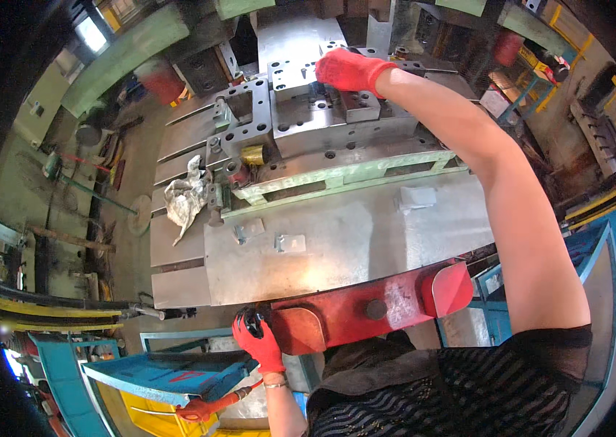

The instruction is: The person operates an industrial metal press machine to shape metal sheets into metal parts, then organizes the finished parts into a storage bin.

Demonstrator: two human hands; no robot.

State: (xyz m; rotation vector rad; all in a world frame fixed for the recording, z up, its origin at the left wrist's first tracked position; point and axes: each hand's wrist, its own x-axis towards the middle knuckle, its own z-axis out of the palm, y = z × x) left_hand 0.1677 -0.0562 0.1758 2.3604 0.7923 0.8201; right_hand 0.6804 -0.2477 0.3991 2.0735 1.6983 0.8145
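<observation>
So, the right hand (351, 71) in its red glove was way out over the steel die (308, 124), fingers curled; couldn't tell if they were pinching anything. That die sat on a pale green base (344, 177) at the far side of the metal table (337, 269). The left hand (258, 348), also red-gloved, was touching a black knob (252, 318) by the red bar's (351, 320) left end, gripping or just resting, couldn't tell. A crumpled rag (186, 198) lay off left.
</observation>
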